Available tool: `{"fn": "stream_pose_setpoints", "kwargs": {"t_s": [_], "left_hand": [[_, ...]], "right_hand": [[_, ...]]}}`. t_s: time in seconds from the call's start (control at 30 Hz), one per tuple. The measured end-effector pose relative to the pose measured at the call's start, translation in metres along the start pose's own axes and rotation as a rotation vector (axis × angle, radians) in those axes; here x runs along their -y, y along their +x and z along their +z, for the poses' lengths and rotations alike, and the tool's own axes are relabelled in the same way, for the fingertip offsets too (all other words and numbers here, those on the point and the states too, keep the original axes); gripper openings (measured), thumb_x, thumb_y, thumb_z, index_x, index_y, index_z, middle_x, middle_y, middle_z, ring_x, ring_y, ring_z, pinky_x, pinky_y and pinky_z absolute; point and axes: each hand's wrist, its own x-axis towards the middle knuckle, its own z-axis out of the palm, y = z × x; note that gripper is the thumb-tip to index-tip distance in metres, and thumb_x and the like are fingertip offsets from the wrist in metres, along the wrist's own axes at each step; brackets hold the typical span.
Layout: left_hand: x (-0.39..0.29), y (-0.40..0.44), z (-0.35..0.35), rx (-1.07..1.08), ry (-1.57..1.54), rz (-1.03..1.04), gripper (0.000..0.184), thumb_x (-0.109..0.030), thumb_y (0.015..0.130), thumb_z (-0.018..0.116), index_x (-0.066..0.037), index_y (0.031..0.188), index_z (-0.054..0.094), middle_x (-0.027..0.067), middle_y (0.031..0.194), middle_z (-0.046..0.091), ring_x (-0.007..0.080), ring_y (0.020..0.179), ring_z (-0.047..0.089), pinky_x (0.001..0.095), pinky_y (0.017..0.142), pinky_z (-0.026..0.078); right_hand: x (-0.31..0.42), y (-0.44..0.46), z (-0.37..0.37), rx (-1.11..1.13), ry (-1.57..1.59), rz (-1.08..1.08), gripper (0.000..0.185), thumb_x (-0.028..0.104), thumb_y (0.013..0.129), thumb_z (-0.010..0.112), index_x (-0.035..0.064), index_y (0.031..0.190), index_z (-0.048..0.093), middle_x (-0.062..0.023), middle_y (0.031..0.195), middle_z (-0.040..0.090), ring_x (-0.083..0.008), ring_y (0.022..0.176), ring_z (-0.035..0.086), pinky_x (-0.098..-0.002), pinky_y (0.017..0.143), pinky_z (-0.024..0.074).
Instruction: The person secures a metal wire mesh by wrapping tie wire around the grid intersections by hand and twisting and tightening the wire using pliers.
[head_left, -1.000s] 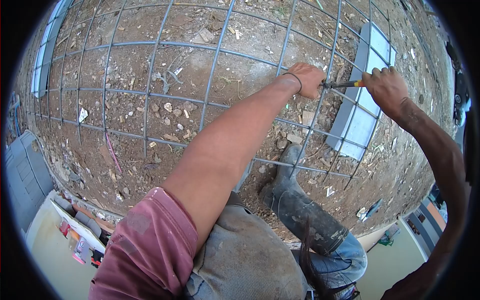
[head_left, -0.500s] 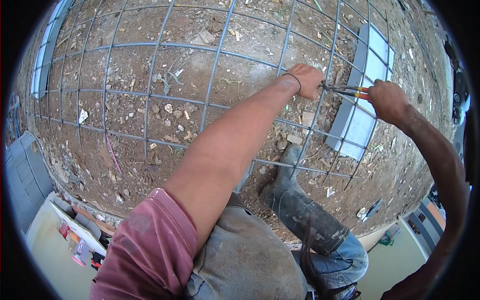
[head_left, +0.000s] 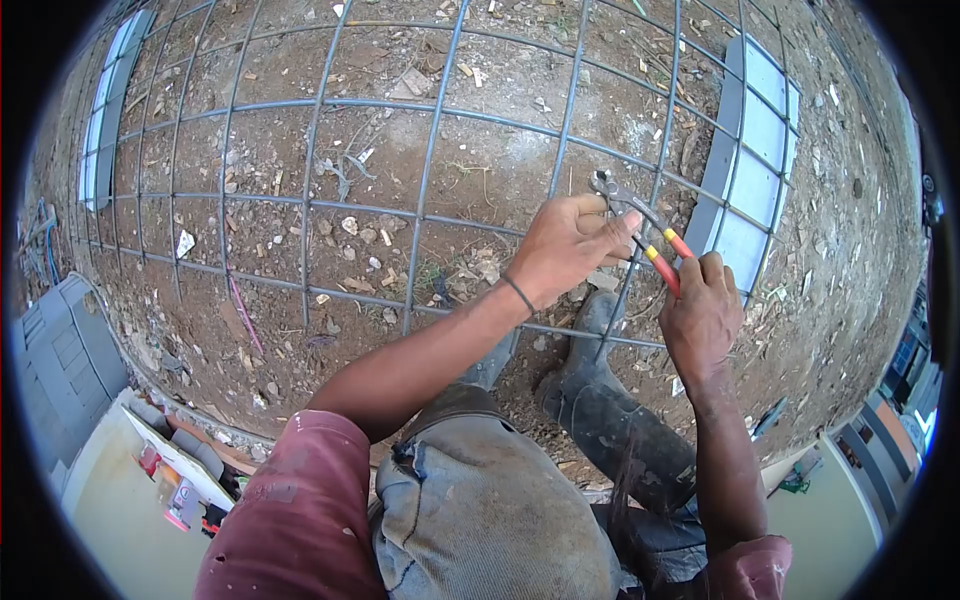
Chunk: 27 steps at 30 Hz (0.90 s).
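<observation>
My right hand [head_left: 703, 312] grips the red and yellow handles of a pair of pincers [head_left: 655, 217], whose metal jaws point up and to the left, above the rebar mesh [head_left: 488, 118]. Close against the pincers' metal arms is my left hand [head_left: 572, 250], its fingers curled and the thumb laid over or beside the lower arm. What those fingers pinch is hidden. Beneath both hands run crossing bars of the mesh, tied into a grid over the dirt ground.
A pale block [head_left: 752, 150] lies under the mesh at right, another long block [head_left: 112, 110] at far left. My rubber boot [head_left: 610, 420] stands at the mesh's near edge. Rubble and a pink strip [head_left: 243, 312] lie on the soil. Grey blocks [head_left: 70, 345] are stacked at lower left.
Both hands have drawn back toward my body, away from the bar crossing near the right-hand block. The pincers came along, turned so their jaws point up-left and apart from the bars' crossing.
</observation>
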Motion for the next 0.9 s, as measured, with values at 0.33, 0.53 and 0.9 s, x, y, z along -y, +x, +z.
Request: {"fn": "stream_pose_setpoints", "kwargs": {"t_s": [0.33, 0.53, 0.9], "left_hand": [[0.071, -0.026, -0.049, -0.328, 1.029, 0.463, 0.014, -0.014, 0.103, 0.060, -0.001, 0.103, 0.064, 0.0211, 0.075, 0.070, 0.0379, 0.068, 0.072, 0.0478, 0.059, 0.053], [0.085, -0.047, -0.050, -0.414, 1.018, 0.620, 0.012, -0.016, 0.102, 0.061, -0.005, 0.104, 0.062, 0.0200, 0.072, 0.067, 0.0409, 0.069, 0.069, 0.0510, 0.059, 0.053], [0.055, -0.080, -0.080, -0.384, 0.235, 0.072, 0.019, -0.016, 0.109, 0.057, 0.001, 0.113, 0.063, 0.0179, 0.101, 0.077, 0.0169, 0.084, 0.074, 0.0292, 0.072, 0.059]], "right_hand": [[0.078, -0.085, 0.067, 0.020, 0.230, 0.173, 0.034, 0.009, 0.088, 0.071, 0.0016, 0.121, 0.065, -0.0233, 0.131, 0.057, -0.0422, 0.119, 0.056, -0.0566, 0.100, 0.0416], [0.100, -0.108, 0.063, 0.032, 0.347, 0.274, 0.055, 0.009, 0.089, 0.069, 0.0070, 0.143, 0.060, -0.0267, 0.139, 0.047, -0.0450, 0.129, 0.046, -0.0657, 0.109, 0.0323], [0.055, -0.131, 0.110, -0.206, 0.352, 0.589, 0.056, 0.012, 0.092, 0.075, 0.0064, 0.145, 0.060, -0.0287, 0.141, 0.045, -0.0475, 0.130, 0.043, -0.0584, 0.108, 0.0361]]}}
